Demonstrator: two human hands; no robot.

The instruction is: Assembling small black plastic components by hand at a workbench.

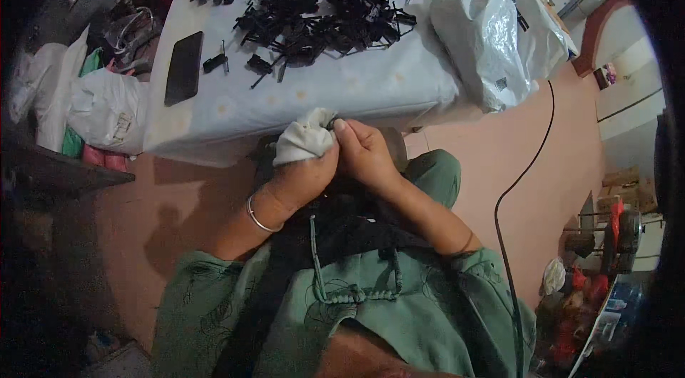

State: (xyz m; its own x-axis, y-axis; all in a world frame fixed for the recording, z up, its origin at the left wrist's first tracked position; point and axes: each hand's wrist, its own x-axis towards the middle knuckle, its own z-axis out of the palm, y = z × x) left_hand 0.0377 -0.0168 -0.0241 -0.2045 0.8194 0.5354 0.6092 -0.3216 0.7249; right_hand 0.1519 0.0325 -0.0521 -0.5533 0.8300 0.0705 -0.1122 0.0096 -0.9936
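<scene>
- Before the surface, the left hand clenches white cloth.
- Right hand pinches alongside, on what I can't tell.
- On the surface: black parts.

The bunched cloth is off-white, the heaped small parts black. Faint yellowish spots dot the white counter cover. The phone is black, the bracelet silver, the floor pinkish, the clothing green with thin dark squiggles.
</scene>
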